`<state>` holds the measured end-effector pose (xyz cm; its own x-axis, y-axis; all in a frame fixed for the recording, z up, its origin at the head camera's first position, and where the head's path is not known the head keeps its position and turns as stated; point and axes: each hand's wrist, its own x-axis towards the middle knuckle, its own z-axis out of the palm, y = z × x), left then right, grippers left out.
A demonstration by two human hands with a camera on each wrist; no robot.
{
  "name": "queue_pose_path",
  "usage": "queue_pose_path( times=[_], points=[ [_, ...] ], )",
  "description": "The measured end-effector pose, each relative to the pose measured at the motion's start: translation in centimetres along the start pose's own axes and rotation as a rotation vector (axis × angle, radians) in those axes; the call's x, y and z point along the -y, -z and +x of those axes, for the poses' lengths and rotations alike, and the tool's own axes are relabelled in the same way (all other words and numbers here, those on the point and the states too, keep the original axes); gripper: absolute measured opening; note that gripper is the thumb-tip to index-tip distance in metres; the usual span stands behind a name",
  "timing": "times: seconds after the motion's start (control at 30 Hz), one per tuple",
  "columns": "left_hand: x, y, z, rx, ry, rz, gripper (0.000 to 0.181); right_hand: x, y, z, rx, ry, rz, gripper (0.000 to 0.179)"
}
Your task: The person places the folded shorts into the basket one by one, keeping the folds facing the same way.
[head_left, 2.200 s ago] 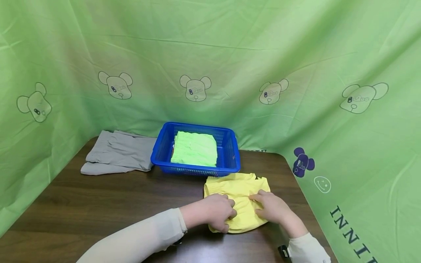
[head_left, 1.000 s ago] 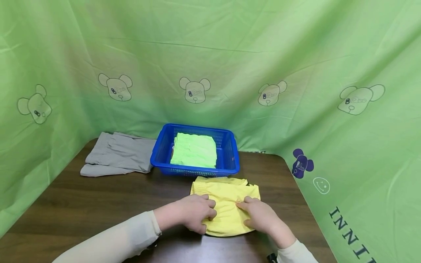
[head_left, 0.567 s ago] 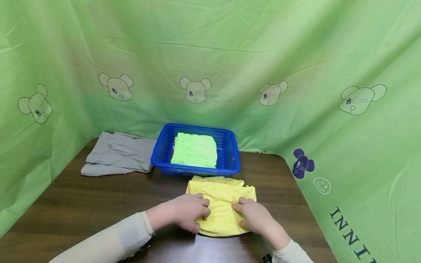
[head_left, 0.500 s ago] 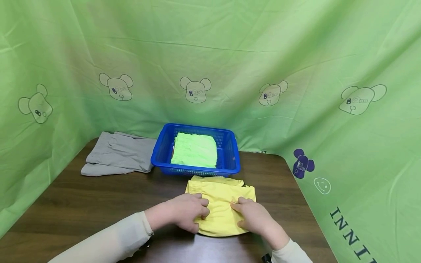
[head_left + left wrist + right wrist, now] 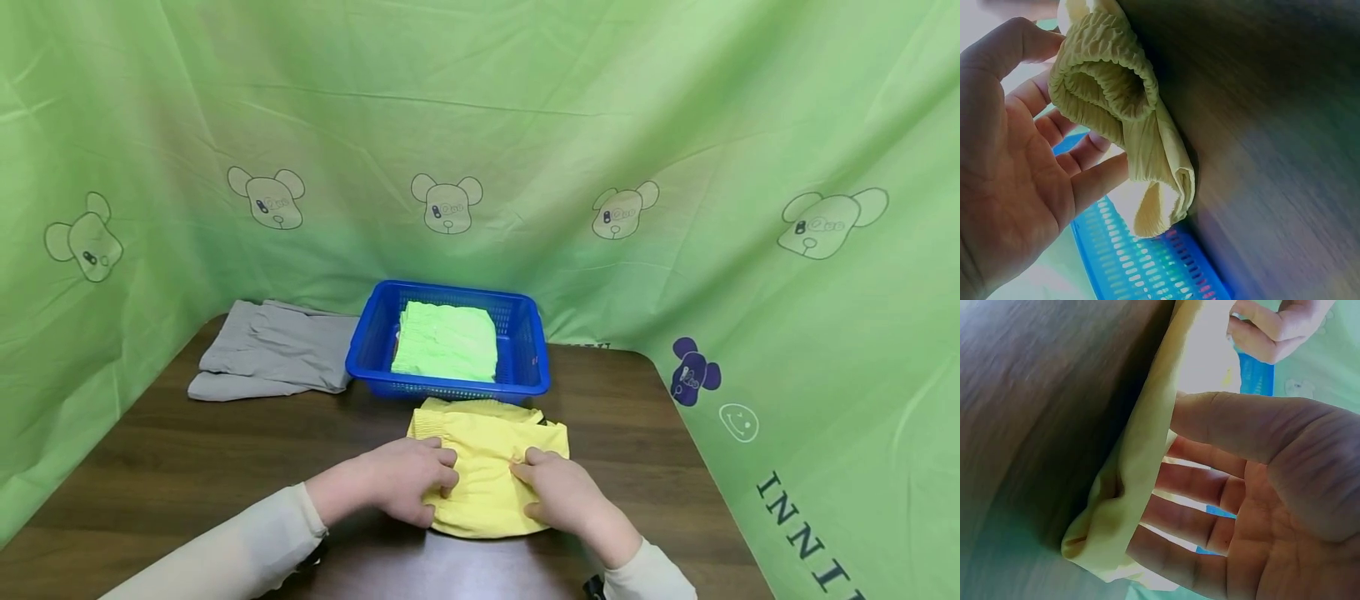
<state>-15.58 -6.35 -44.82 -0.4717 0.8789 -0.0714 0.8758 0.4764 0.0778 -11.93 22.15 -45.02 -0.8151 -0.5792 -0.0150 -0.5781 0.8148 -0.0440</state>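
Observation:
Folded yellow shorts (image 5: 487,500) lie on the wooden table in front of the basket, a gathered elastic edge at their left end. My left hand (image 5: 408,479) rests on their left part with the fingertips touching the cloth. On their right part lies my right hand (image 5: 566,492), its fingertips pressing a small crease. In the left wrist view the left hand's loosely bent fingers touch the top of the yellow shorts (image 5: 1147,150), and the gathered edge shows folded layers. The right wrist view has the right hand's fairly straight fingers against the yellow shorts (image 5: 1122,487).
Behind the shorts stands a blue plastic basket (image 5: 450,389) with a folded neon-green garment (image 5: 447,342) in it. Folded grey pants (image 5: 277,350) lie at the basket's left. A green printed curtain (image 5: 525,125) closes off the back and sides of the table (image 5: 247,467).
Both hands have moved left across the table and the yellow shorts have slid along with them. The basket and grey pants have stayed in place.

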Motion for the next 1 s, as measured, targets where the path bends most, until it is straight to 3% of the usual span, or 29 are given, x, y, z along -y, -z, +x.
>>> queue_pose_path(
  times=[1.0],
  points=[
    [1.6, -0.6, -3.2, -0.051, 0.045, -0.056, 0.017, 2.5, -0.2, 2.2, -0.027, 0.025, -0.033, 0.048]
  ],
)
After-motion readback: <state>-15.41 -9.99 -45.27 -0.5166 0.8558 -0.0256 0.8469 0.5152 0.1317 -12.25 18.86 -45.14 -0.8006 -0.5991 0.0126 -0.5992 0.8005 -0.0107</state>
